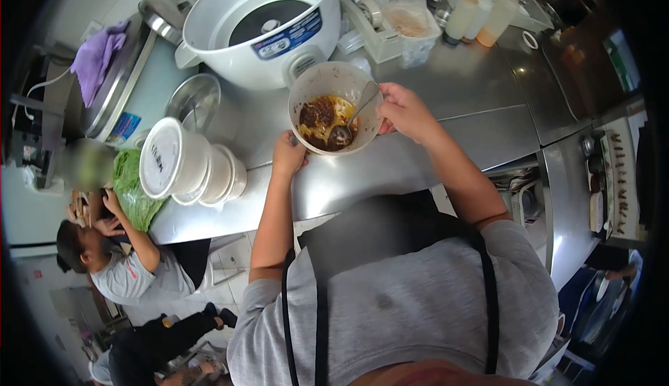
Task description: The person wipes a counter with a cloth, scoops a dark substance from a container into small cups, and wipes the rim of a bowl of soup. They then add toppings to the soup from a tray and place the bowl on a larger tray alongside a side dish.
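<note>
Between my two hands is a round white plastic tub (306,85), tilted so its inside faces me. Dark brown paste and yellowish oil (322,117) lie in the bottom. A metal spoon (364,100) rests in the tub with its bowl in the paste and its handle against the right rim. My left hand (289,152) grips the lower left side of the tub. On the right side, my right hand (404,110) is closed on the rim, close to the spoon handle's end. The fingers behind the tub are partly hidden.
A large white rice cooker (237,65) stands behind the tub. Stacked lidded tubs (171,159), a metal bowl (202,96) and a green bag (136,187) are at left. Squeeze bottles (477,20) stand at back right. Another person (139,267) works at the lower left.
</note>
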A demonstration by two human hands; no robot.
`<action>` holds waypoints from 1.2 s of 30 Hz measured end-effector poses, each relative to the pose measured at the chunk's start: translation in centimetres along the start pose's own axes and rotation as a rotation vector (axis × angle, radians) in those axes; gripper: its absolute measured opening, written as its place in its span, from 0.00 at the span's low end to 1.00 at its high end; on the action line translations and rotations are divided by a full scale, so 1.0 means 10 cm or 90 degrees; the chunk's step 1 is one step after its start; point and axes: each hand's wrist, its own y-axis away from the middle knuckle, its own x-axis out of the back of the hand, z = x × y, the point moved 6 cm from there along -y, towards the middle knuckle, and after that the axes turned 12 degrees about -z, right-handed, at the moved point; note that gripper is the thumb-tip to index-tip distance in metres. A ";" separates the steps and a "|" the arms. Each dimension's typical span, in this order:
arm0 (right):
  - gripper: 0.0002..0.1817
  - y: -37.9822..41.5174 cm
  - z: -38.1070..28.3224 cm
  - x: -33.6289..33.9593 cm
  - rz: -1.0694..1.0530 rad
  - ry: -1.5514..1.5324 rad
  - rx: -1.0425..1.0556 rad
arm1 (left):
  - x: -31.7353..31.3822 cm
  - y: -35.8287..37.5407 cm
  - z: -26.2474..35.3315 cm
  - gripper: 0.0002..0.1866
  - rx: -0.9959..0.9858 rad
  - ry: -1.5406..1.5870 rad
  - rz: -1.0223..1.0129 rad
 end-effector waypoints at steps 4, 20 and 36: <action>0.22 0.13 0.02 0.21 -0.011 -0.017 0.021 | -0.21 -0.06 0.11 0.18 -0.088 -0.113 -0.020; 0.26 1.05 0.32 1.10 0.097 -0.043 0.005 | -1.53 -0.29 0.75 0.07 -0.072 -0.115 -0.240; 0.20 1.79 1.05 3.36 0.149 -0.053 -0.007 | -3.06 -0.61 1.53 0.12 -0.169 -0.148 -0.187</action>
